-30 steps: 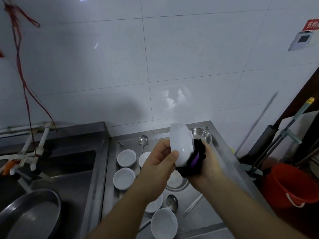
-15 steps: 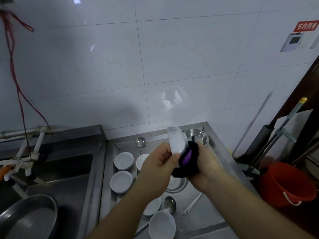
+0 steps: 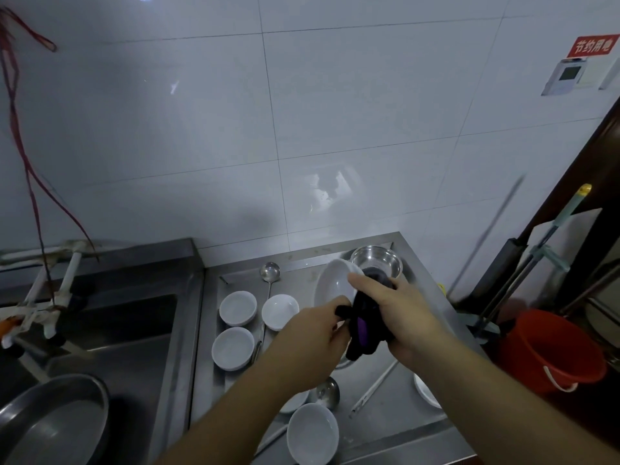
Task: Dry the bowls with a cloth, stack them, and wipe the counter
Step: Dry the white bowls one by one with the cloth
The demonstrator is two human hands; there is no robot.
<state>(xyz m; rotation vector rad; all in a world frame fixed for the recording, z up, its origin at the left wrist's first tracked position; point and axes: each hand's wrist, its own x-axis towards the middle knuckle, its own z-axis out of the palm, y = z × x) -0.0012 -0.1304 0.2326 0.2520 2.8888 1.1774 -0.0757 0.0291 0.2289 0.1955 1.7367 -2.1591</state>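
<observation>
Held up over the steel counter (image 3: 426,297), tilted on edge with its hollow facing left and toward the camera: a white bowl (image 3: 333,285). Gripped at its lower rim by the left hand (image 3: 310,337), fingers curled round the edge. Wrapped in the right hand (image 3: 399,313), a black cloth (image 3: 364,330) with a purple patch, bunched against the bowl's right side and bottom, the forefinger laid across the rim and the other fingers closed about the cloth. Just beyond the right hand, a small steel bowl (image 3: 377,260) near the back corner. Left of the left hand, three small white dishes (image 3: 238,308) (image 3: 280,312) (image 3: 232,348) set close together, hollows up, with a ladle (image 3: 270,273) lying between them, its scoop toward the wall. Below the left forearm, nearest the camera, another white bowl (image 3: 312,432), upright, and a second ladle scoop (image 3: 327,391) just above it. Under the right forearm, part of a white dish (image 3: 424,392) at the counter's right edge. Far left of both hands, a sink (image 3: 141,330) with a metal basin (image 3: 53,421) in it. Well right of the right hand, a red bucket (image 3: 550,350) on the floor.
</observation>
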